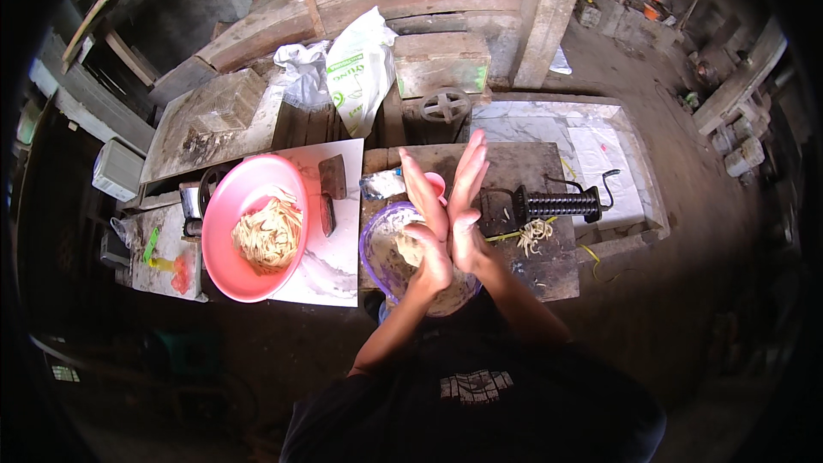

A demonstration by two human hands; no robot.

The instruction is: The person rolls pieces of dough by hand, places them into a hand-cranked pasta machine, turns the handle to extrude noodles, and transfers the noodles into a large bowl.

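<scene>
Head view. The left hand (431, 231) and right hand (465, 206) were pressed palm against palm above the purple bowl (377, 249), fingers (473, 159) straight, close together and pointing away from the body; the hands crossed at a slight angle. Whether a piece of dough was caught between the palms could not be told, as they hid the gap. A pale lump of dough (408, 250) lay in the bowl just under the left hand.

Rolling between flat palms probably goes best with even pressure, the hands kept over the bowl so that crumbs fall back in, and the fingers kept flat so the piece stays round rather than ridged.

The bowl was thin, translucent plastic dusted with flour. To its left a smooth pink basin (225, 231) held a heap of pale, stringy noodles (268, 233) and stood on a white board (339, 270). To the right, on the worn wooden surface (557, 270), lay a black ribbed roller (557, 203) with a crank, and short strands (533, 234) beside it. A white sack (360, 69) leaned against rough planks behind.
</scene>
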